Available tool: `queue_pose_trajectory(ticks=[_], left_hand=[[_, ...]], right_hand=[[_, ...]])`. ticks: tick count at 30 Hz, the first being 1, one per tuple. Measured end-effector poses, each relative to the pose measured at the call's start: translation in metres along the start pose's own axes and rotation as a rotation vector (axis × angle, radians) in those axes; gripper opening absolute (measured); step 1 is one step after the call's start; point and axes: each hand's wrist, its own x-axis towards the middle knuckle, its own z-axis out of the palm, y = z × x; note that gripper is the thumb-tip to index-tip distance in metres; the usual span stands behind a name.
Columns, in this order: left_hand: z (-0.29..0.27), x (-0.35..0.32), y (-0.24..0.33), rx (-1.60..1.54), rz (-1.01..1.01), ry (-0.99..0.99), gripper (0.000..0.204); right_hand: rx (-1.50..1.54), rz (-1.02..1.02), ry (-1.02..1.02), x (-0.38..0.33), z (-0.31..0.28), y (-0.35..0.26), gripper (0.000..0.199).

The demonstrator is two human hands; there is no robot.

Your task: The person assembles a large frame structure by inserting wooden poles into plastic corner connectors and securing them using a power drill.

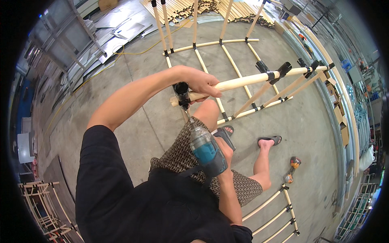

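Observation:
My left hand is wrapped round a cream-coloured pipe, close to its left end. Right beside that hand, a black pipe joint is clamped on the pipe, its open socket facing up. My right hand grips a teal and black cordless impact driver. The driver's long bit points at the underside of the joint; whether it touches a screw there is too small to tell. More black joints sit along the pipe farther right. The pipe tops a standing frame of cream pipes.
An orange and black power tool lies on the concrete floor at right, near a smaller pipe frame. Pipe bundles and metal sheets lie at the back. A yellow cord crosses the left floor. Cardboard boxes line the right side.

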Motion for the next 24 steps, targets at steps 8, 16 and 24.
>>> queue_pose_trajectory(ticks=[8,16,24], left_hand=[[0.001,-0.002,0.004,0.107,-0.042,0.053,0.042],[-0.007,-0.043,0.004,0.241,0.088,0.395,0.034],[0.060,-0.118,-0.074,-0.017,0.320,1.075,0.022]], right_hand=[[-0.001,0.018,0.027,0.003,-0.001,-0.007,0.037],[-0.031,0.044,-0.007,0.004,0.002,0.005,0.040],[-0.074,0.053,-0.006,-0.002,0.005,0.005,0.043]])
